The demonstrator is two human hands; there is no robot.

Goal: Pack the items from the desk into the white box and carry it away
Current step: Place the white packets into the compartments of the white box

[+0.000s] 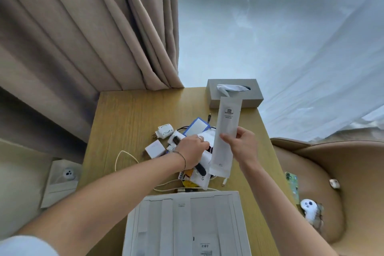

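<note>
Right hand (pixel 241 143) pinched a long white packet (pixel 225 137) mid-frame, held up off the desk (pixel 124 114). Left hand (pixel 192 149) was curled into the clutter pile (pixel 187 151), couldn't tell what it gripped. White box (pixel 187 224) sat bottom center.

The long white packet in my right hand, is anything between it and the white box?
Nothing visible blocks it. The long white packet, pinched by the right hand, hangs above the clutter, and the white box sits directly nearer you. Only low cables lie on the desk between.
</note>
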